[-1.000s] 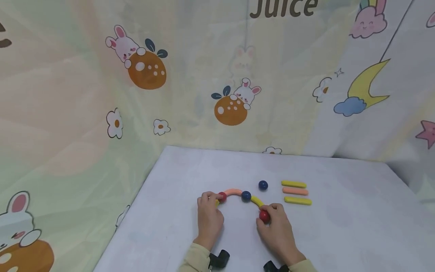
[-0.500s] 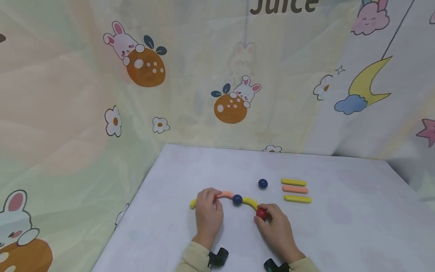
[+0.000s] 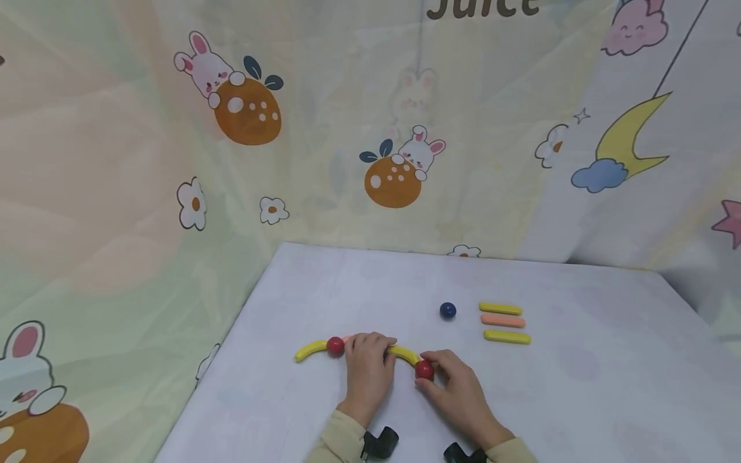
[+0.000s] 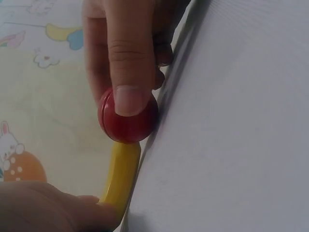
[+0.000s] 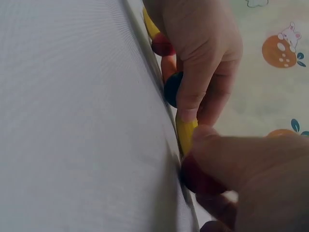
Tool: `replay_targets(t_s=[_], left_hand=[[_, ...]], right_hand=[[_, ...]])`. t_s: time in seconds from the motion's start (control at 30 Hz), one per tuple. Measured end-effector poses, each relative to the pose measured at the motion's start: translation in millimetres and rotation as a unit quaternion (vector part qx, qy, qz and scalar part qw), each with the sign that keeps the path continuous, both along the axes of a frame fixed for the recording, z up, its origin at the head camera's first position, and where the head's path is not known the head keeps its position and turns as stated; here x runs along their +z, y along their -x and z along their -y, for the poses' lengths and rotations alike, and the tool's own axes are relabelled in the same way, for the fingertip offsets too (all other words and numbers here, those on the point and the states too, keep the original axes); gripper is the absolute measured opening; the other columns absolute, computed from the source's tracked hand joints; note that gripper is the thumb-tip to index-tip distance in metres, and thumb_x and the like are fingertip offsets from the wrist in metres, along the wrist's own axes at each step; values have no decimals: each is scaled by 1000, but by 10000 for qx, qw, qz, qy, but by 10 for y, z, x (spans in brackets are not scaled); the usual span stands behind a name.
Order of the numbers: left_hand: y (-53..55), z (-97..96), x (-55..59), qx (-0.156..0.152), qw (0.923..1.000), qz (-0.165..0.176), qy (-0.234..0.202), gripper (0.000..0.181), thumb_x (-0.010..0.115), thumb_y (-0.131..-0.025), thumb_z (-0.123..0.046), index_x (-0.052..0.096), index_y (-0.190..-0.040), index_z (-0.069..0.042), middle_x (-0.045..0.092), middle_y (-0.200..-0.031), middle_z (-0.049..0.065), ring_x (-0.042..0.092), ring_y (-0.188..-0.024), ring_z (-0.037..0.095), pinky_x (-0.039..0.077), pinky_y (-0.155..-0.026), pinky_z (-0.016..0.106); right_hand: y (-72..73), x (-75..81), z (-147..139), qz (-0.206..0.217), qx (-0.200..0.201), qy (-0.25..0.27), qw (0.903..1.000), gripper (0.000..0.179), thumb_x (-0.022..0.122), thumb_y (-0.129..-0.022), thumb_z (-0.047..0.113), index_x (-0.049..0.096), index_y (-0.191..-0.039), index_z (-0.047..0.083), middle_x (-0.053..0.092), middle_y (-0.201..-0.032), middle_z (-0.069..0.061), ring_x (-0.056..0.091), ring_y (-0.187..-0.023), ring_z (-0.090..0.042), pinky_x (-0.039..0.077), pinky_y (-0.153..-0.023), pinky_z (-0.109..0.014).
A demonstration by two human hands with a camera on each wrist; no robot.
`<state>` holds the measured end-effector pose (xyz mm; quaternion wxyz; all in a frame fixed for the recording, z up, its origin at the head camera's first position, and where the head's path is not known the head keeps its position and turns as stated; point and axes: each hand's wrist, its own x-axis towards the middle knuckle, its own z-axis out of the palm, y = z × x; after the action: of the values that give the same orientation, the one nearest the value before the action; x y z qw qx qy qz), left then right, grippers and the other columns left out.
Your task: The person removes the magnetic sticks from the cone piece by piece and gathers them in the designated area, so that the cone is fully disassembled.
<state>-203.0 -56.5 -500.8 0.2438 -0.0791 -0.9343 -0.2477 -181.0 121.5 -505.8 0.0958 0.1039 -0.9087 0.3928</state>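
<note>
A chain of curved sticks and balls lies on the white table. From its left end come a yellow curved stick [image 3: 311, 350], a red ball [image 3: 335, 346] and a mostly covered orange stick [image 3: 347, 338]. My left hand [image 3: 369, 373] pinches another yellow curved stick [image 3: 403, 354] between thumb and fingers. It hides the blue ball [image 5: 172, 90] of the chain from the head view; the right wrist view shows that ball beside the thumb. At the right end, my right hand [image 3: 460, 395] grips a red ball [image 3: 424, 370] that touches the yellow stick.
A loose blue ball [image 3: 448, 310] lies behind the hands. To its right are an upper yellow stick [image 3: 500, 308], an orange stick [image 3: 502, 320] and a lower yellow stick [image 3: 507, 337], all straight. A printed curtain [image 3: 324, 128] hangs behind the white table [image 3: 579, 386].
The chain has shifted left, uncovering its left yellow stick and red ball. My left hand has gone from that red ball to the right yellow stick. My right hand moved left with its red ball.
</note>
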Motion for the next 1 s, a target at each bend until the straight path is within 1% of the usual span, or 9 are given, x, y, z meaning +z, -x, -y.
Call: replay_targets(t_s=[0.13, 0.27, 0.4, 0.5, 0.6, 0.67, 0.77, 0.87, 1.0], left_hand=[[5, 19, 3, 164, 9997, 154, 38, 17, 81, -78, -14, 74, -93, -19, 68, -92, -6, 56, -98, 19, 34, -94, 44], [1, 31, 14, 254, 9994, 212, 30, 15, 80, -78, -13, 75, -91, -20, 67, -91, -6, 56, -98, 19, 34, -94, 44], [-2, 44, 24, 311, 9993, 226, 1, 16, 81, -77, -11, 75, -90, -19, 67, -90, -6, 56, -97, 20, 33, -93, 43], [3, 48, 36, 286, 9993, 227, -68, 15, 79, -78, -9, 74, -89, -18, 67, -90, -5, 55, -97, 20, 33, -94, 43], [8, 55, 61, 277, 9994, 198, -108, 14, 76, -79, -8, 74, -89, -17, 66, -90, -4, 54, -97, 21, 33, -95, 44], [10, 57, 72, 285, 9994, 190, -110, 13, 75, -79, -8, 73, -89, -16, 66, -90, -4, 54, -98, 21, 33, -95, 44], [3, 53, 71, 314, 9991, 239, -123, 11, 75, -80, -9, 73, -88, -16, 65, -90, -4, 53, -98, 21, 33, -95, 43], [-12, 50, 60, 346, 9987, 360, -117, 10, 75, -81, -12, 73, -89, -18, 64, -90, -5, 51, -99, 20, 34, -95, 43], [-37, 40, 55, 394, 9983, 425, -75, 9, 76, -82, -15, 73, -89, -19, 63, -90, -5, 51, -99, 19, 34, -95, 42]], right_hand=[[13, 9, 21, -62, -92, -365, 9993, 44, 87, -72, 24, 69, -111, 22, 62, -103, 13, 58, -98, -5, 51, -88, -37], [18, 26, 22, -66, -34, -343, 9994, 40, 85, -75, 22, 69, -111, 20, 63, -103, 10, 59, -99, -8, 50, -88, -39], [23, 44, 8, 356, -217, -82, 9991, 37, 80, -81, 20, 65, -115, 18, 64, -108, 6, 58, -102, -12, 50, -90, -41], [69, 55, -5, 660, -531, 100, 9964, 36, 76, -85, 20, 62, -118, 18, 63, -109, 5, 56, -96, -12, 50, -83, -34], [192, 72, -1, 584, -695, 280, 9955, 39, 75, -86, 19, 61, -122, 16, 64, -106, 1, 52, -84, -14, 45, -72, -27], [290, 84, 10, 470, -790, 298, 9953, 40, 74, -86, 20, 61, -124, 16, 65, -107, 1, 52, -80, -14, 43, -67, -25], [451, 99, 40, 377, -835, 338, 9952, 41, 74, -87, 22, 61, -125, 17, 66, -112, 0, 56, -81, -13, 46, -69, -24], [609, 111, 92, 431, -840, 286, 9951, 40, 74, -87, 25, 62, -125, 18, 66, -116, 0, 59, -84, -14, 49, -72, -28], [791, 124, 161, 409, -860, 157, 9953, 41, 73, -87, 25, 62, -126, 15, 67, -113, -2, 61, -84, -16, 49, -71, -30]])
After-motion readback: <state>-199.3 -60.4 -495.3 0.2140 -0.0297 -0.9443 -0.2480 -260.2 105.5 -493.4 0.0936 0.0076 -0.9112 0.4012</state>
